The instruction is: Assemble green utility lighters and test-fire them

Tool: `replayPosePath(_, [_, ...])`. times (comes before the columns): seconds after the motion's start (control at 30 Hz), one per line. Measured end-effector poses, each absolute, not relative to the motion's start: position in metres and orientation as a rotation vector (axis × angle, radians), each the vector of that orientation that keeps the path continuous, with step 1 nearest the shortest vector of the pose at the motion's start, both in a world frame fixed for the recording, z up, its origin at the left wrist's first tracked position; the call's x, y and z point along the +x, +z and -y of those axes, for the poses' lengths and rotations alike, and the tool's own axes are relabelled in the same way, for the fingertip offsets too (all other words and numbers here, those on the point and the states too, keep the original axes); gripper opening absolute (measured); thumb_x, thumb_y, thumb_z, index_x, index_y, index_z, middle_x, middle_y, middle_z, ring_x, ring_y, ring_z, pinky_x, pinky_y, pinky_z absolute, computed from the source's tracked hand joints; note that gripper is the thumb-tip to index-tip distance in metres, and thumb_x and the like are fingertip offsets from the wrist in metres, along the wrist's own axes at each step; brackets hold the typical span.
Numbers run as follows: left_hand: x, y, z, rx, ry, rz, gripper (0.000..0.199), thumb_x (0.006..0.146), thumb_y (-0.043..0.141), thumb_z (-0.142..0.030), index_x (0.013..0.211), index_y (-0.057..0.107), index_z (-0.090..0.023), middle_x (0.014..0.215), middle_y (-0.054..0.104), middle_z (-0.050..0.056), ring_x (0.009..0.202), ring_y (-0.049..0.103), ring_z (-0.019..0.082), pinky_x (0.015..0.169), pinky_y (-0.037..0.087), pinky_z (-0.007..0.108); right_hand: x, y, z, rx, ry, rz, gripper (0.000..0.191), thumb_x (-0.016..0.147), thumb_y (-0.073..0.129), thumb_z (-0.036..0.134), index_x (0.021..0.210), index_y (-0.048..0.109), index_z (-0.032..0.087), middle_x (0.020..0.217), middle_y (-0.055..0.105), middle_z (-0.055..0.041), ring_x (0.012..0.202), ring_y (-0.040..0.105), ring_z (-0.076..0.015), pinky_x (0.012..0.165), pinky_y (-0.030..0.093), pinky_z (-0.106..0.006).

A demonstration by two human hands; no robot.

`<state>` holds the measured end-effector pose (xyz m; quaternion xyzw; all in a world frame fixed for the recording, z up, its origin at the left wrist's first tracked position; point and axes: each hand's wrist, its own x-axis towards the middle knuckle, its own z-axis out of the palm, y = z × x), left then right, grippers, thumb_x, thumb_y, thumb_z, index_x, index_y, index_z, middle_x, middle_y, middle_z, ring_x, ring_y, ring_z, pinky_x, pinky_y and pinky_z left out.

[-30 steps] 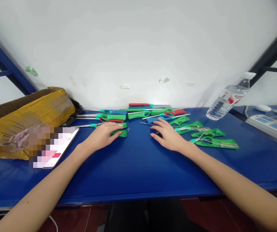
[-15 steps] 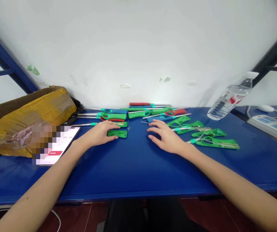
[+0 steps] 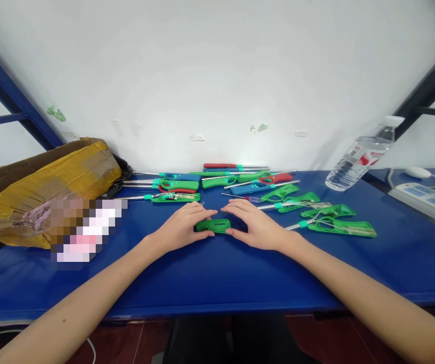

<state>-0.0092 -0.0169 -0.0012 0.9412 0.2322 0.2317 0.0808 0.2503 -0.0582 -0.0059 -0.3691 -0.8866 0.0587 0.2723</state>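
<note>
A hollow green lighter casing half [image 3: 219,226] lies in front of me on the blue table. My left hand [image 3: 182,226] has its thumb and fingers around the casing's left end. My right hand [image 3: 253,222] is curved at the other end, fingers apart from the thumb; its thumb tip is at or very near the casing's edge. Just behind my left hand is an opened green lighter [image 3: 177,197] with its inner parts showing. A tiny screw [image 3: 202,203] lies beyond the fingers. Behind my right hand rests a thin screwdriver [image 3: 253,199].
Several opened green lighters [image 3: 342,226] lie at the right. Closed lighters [image 3: 248,178] in red, blue and green line the wall. A taped carton [image 3: 84,172] and a blurred phone [image 3: 88,237] are at left. A water bottle [image 3: 357,162] and a power strip [image 3: 426,199] stand right.
My left hand has moved right and nearer to me, bringing the green casing half along. My right hand has shifted slightly, and the casing now lies between both hands.
</note>
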Motion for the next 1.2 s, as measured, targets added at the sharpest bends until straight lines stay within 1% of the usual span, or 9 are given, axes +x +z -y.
replayPosePath(0.1, [-0.006, -0.005, 0.019, 2.777, 0.746, -0.712, 0.055, 0.092, 0.064, -0.038, 0.142, 0.047, -0.023, 0.104, 0.067, 0.007, 0.097, 0.060, 0.022, 0.090, 0.050, 0.038, 0.249, -0.004, 0.059, -0.933, 0.211, 2.422, 0.047, 0.089, 0.065, 0.041, 0.130, 0.060, 0.020, 0.131, 0.063, -0.0129, 0.131, 0.049, -0.0302, 0.108, 0.045, -0.050])
replayPosePath(0.2, [-0.007, -0.003, 0.022, 2.761, 0.749, -0.727, 0.056, 0.093, 0.061, -0.040, 0.144, 0.043, -0.026, 0.106, 0.067, 0.006, 0.098, 0.061, 0.021, 0.092, 0.050, 0.038, 0.247, -0.002, 0.060, -0.887, 0.286, 2.442, 0.045, 0.087, 0.069, 0.038, 0.128, 0.063, 0.023, 0.127, 0.067, -0.0097, 0.130, 0.051, -0.0298, 0.106, 0.048, -0.049])
replayPosePath(0.33, [-0.016, 0.011, 0.018, 2.789, 0.655, -0.741, 0.054, 0.096, 0.055, -0.044, 0.145, 0.043, -0.026, 0.119, 0.065, 0.008, 0.112, 0.059, 0.024, 0.099, 0.047, 0.039, 0.248, 0.000, 0.057, -0.859, 0.394, 2.373, 0.037, 0.091, 0.065, 0.033, 0.127, 0.065, 0.026, 0.124, 0.069, -0.0076, 0.125, 0.057, -0.0266, 0.107, 0.047, -0.047])
replayPosePath(0.47, [-0.048, 0.022, -0.009, 2.781, 0.802, -1.140, 0.048, 0.098, 0.047, -0.047, 0.136, 0.053, -0.019, 0.131, 0.060, 0.012, 0.121, 0.055, 0.027, 0.104, 0.044, 0.041, 0.258, 0.007, 0.053, -0.879, 0.512, 2.240, 0.032, 0.092, 0.061, 0.033, 0.123, 0.068, 0.025, 0.124, 0.070, -0.0063, 0.120, 0.062, -0.0234, 0.106, 0.048, -0.042])
replayPosePath(0.6, [-0.090, 0.019, -0.043, 2.803, 0.762, -1.441, 0.054, 0.094, 0.048, -0.055, 0.128, 0.060, -0.014, 0.124, 0.063, 0.016, 0.116, 0.058, 0.033, 0.102, 0.044, 0.046, 0.273, 0.015, 0.045, -1.063, 0.416, 2.029, 0.031, 0.091, 0.061, 0.035, 0.118, 0.071, 0.023, 0.120, 0.072, -0.0060, 0.115, 0.065, -0.0246, 0.102, 0.051, -0.042])
replayPosePath(0.73, [-0.111, 0.012, -0.060, 2.779, 0.532, -1.388, 0.059, 0.091, 0.049, -0.061, 0.126, 0.062, -0.016, 0.123, 0.066, 0.015, 0.114, 0.061, 0.032, 0.100, 0.046, 0.045, 0.284, 0.012, 0.035, -1.233, 0.193, 1.896, 0.031, 0.089, 0.062, 0.037, 0.114, 0.072, 0.021, 0.118, 0.073, -0.0074, 0.113, 0.067, -0.0278, 0.101, 0.051, -0.046])
replayPosePath(0.87, [-0.110, 0.009, -0.060, 2.736, 0.491, -1.390, 0.066, 0.088, 0.050, -0.065, 0.132, 0.056, -0.016, 0.129, 0.064, 0.015, 0.116, 0.061, 0.033, 0.100, 0.047, 0.045, 0.286, 0.000, 0.030, -1.282, 0.064, 1.965, 0.032, 0.089, 0.061, 0.038, 0.114, 0.071, 0.021, 0.115, 0.074, -0.0089, 0.109, 0.067, -0.0292, 0.095, 0.053, -0.048])
replayPosePath(1.07, [-0.106, 0.009, -0.059, 2.731, 0.513, -1.398, 0.052, 0.088, 0.054, -0.061, 0.116, 0.063, -0.018, 0.119, 0.068, 0.012, 0.107, 0.065, 0.030, 0.093, 0.051, 0.043, 0.278, -0.010, 0.032, -1.347, -0.040, 2.125, 0.036, 0.090, 0.059, 0.037, 0.120, 0.068, 0.018, 0.112, 0.073, -0.0116, 0.112, 0.060, -0.0319, 0.095, 0.051, -0.052])
replayPosePath(1.2, [-0.106, 0.006, -0.061, 2.786, 0.509, -1.306, 0.050, 0.088, 0.054, -0.058, 0.116, 0.066, -0.018, 0.117, 0.069, 0.011, 0.106, 0.065, 0.029, 0.093, 0.050, 0.041, 0.275, -0.012, 0.033, -1.380, -0.038, 2.157, 0.036, 0.089, 0.060, 0.038, 0.119, 0.068, 0.018, 0.110, 0.072, -0.0122, 0.113, 0.059, -0.0327, 0.093, 0.052, -0.051])
